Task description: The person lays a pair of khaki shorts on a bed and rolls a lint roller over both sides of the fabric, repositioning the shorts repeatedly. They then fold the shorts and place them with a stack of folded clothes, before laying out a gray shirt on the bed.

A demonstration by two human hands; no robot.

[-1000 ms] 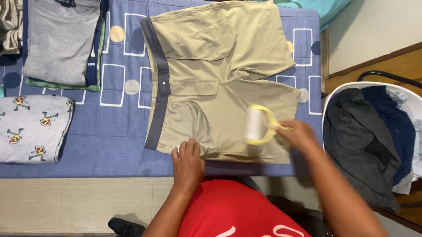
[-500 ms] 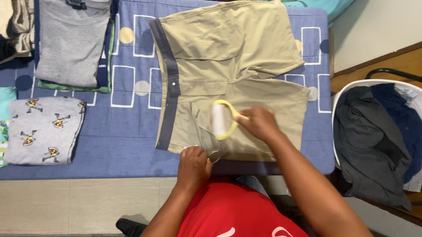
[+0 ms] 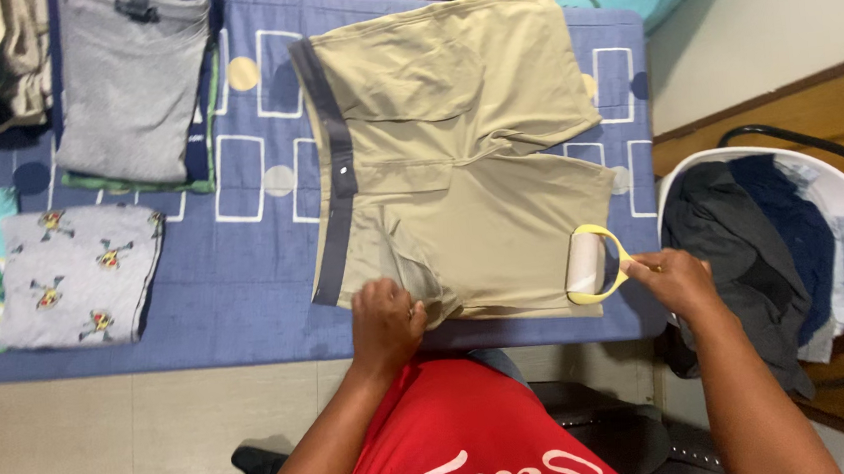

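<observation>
One pair of khaki shorts point(image 3: 456, 154) lies flat on a blue patterned surface point(image 3: 244, 271), where the left hand point(image 3: 386, 322) presses down on the near hem, fingers curled on the cloth. The right hand point(image 3: 682, 282) grips the handle of one yellow lint roller point(image 3: 590, 264) at the shorts' near right corner. Two folded grey garments point(image 3: 129, 84) point(image 3: 79, 274) lie to the left, and one white laundry basket point(image 3: 840, 194) of dark clothes stands to the right.
</observation>
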